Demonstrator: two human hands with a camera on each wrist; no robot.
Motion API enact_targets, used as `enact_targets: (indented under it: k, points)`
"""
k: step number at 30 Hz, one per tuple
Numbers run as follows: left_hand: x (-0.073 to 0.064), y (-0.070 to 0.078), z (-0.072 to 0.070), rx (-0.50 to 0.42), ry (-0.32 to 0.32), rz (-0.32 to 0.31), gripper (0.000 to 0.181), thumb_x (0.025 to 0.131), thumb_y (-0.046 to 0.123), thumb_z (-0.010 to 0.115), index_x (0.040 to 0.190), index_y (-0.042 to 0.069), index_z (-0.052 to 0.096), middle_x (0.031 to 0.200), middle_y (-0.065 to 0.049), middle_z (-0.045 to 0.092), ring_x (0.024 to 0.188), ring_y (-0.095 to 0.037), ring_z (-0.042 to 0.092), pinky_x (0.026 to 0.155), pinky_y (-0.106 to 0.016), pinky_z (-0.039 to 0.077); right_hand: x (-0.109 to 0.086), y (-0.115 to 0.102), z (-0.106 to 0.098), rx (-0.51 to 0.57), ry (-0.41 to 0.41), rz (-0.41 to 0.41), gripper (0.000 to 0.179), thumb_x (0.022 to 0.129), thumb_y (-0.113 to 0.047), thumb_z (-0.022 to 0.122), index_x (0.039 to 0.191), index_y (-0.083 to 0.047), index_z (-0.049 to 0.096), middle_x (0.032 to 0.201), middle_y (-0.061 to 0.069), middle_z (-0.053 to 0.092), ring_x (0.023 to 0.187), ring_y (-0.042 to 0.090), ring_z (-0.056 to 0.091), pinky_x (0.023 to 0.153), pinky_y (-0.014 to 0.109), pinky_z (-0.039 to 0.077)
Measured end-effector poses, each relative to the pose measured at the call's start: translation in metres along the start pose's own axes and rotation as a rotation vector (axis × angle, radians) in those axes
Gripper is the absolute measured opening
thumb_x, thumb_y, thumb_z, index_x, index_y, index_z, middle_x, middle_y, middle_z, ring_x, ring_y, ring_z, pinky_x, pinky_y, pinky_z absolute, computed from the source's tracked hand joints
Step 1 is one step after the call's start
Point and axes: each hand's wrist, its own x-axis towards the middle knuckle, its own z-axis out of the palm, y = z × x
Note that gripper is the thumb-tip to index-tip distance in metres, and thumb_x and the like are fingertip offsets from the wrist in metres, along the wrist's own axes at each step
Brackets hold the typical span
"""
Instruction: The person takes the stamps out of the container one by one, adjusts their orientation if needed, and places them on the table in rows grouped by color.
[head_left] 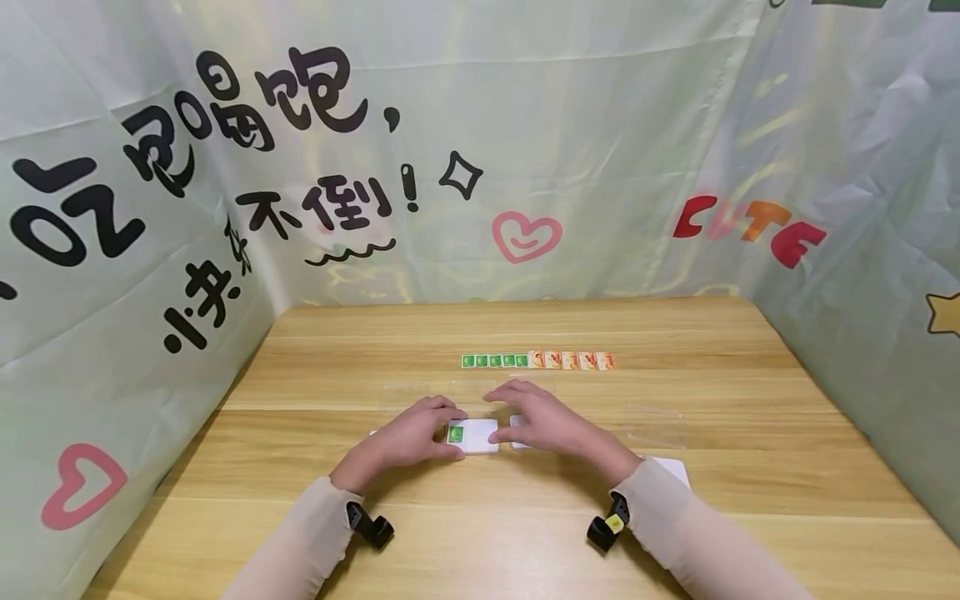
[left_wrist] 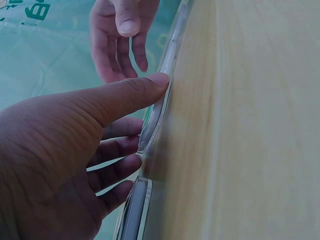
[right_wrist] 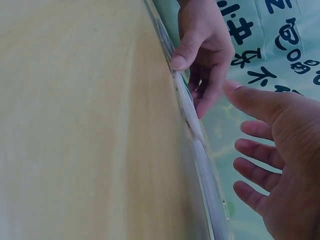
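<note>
A flat white box (head_left: pixel 480 437) with clear plastic edges lies near the middle of the table, a small green sticker (head_left: pixel 456 434) on its left part. My left hand (head_left: pixel 408 433) holds this box at its left end. In the left wrist view, the thumb of the left hand (left_wrist: pixel 65 135) is on the near edge and the fingers are at the far side. Over the box's right end hovers my right hand (head_left: pixel 546 418), its fingers spread. The right wrist view shows the right hand (right_wrist: pixel 280 145) apart from the box. A second white box (head_left: pixel 517 421) is partly hidden beneath it.
Beyond the hands runs a row of small green stickers (head_left: pixel 495 361) and orange-red stickers (head_left: pixel 572 361). Clear plastic pieces (head_left: pixel 656 427) lie on the wooden table (head_left: pixel 487 533). Another white item (head_left: pixel 672 469) is partly behind the right sleeve. Printed cloth (head_left: pixel 600 125) encloses the table.
</note>
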Motion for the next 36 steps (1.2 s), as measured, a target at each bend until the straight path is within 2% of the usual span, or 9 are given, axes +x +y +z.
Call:
enact_targets:
  k: [10, 25, 36]
  points:
    - [0.001, -0.001, 0.0, 0.001, 0.002, -0.003, 0.057, 0.086, 0.044, 0.074, 0.132, 0.011, 0.061, 0.127, -0.005, 0.056, 0.112, -0.018, 0.051, 0.095, -0.038, 0.044, 0.006, -0.005, 0.009, -0.025, -0.035, 0.01, 0.06, 0.083, -0.038, 0.078, 0.132, -0.009, 0.06, 0.132, 0.008, 0.057, 0.122, 0.027, 0.052, 0.101, 0.048, 0.04]
    - [0.0, -0.001, -0.001, -0.002, -0.007, -0.012, 0.058, 0.086, 0.043, 0.074, 0.133, 0.011, 0.06, 0.127, -0.005, 0.055, 0.111, -0.018, 0.051, 0.093, -0.037, 0.045, 0.01, -0.006, 0.017, -0.085, -0.065, 0.01, 0.059, 0.083, -0.04, 0.078, 0.131, -0.01, 0.061, 0.128, 0.006, 0.059, 0.116, 0.023, 0.054, 0.095, 0.042, 0.046]
    - [0.0, -0.002, -0.001, -0.022, -0.002, 0.01, 0.057, 0.086, 0.044, 0.074, 0.131, 0.01, 0.061, 0.126, -0.004, 0.055, 0.111, -0.018, 0.051, 0.094, -0.038, 0.044, 0.008, -0.004, 0.023, -0.116, -0.064, 0.013, 0.056, 0.08, -0.044, 0.079, 0.125, -0.013, 0.065, 0.125, 0.003, 0.06, 0.116, 0.022, 0.054, 0.097, 0.044, 0.043]
